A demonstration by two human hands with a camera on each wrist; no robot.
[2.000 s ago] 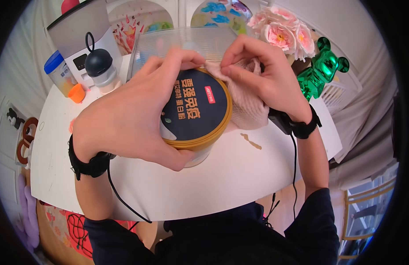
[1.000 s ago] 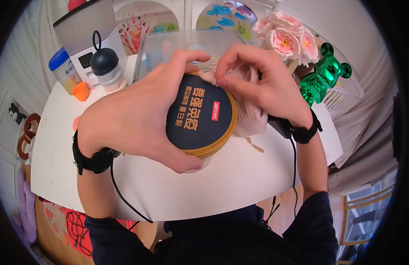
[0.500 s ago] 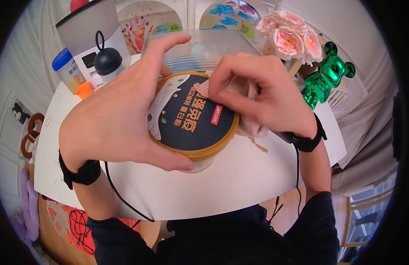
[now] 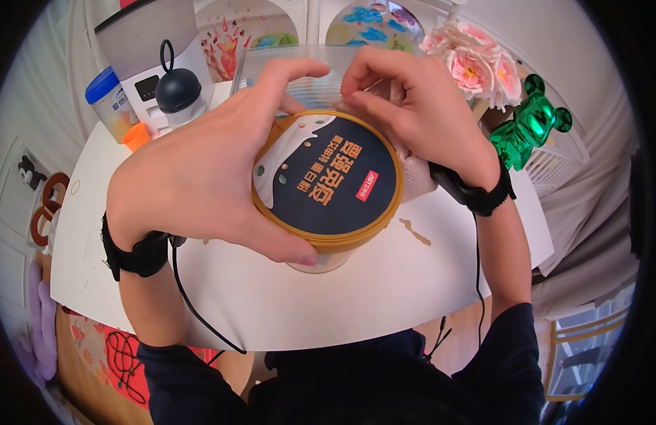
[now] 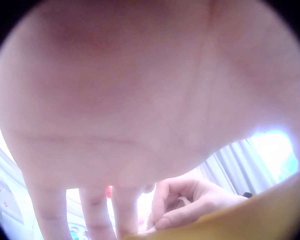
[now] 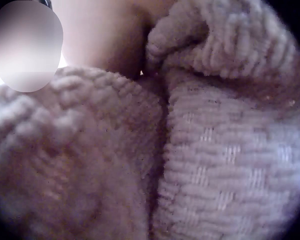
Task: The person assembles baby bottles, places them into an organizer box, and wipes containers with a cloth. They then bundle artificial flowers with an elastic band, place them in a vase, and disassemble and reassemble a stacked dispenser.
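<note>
A round tub with a dark, gold-rimmed lid (image 4: 335,177) stands on the white table, printed with orange characters and a white splash. My left hand (image 4: 193,180) grips it from the left, thumb at the near side under the rim and fingers spread toward the far side. At the far right edge of the lid, my right hand (image 4: 427,113) pinches a bunched beige cloth (image 4: 417,178) between thumb and curled fingers. The ribbed cloth (image 6: 225,140) fills the right wrist view. In the left wrist view, my palm (image 5: 115,100) arches over the yellow rim (image 5: 250,215).
Behind the tub is a clear ribbed box (image 4: 314,71). A dark-topped bottle (image 4: 179,92), an orange cup (image 4: 136,137) and a blue-lidded jar (image 4: 111,106) stand at the back left. Pink flowers (image 4: 477,67) and a shiny green bear figure (image 4: 530,127) are at the right. A brown smear (image 4: 415,231) marks the table.
The tub has turned clockwise in the head view, bringing more of the white splash into sight. My right hand with the cloth dipped over the lid, then moved back to its far edge.
</note>
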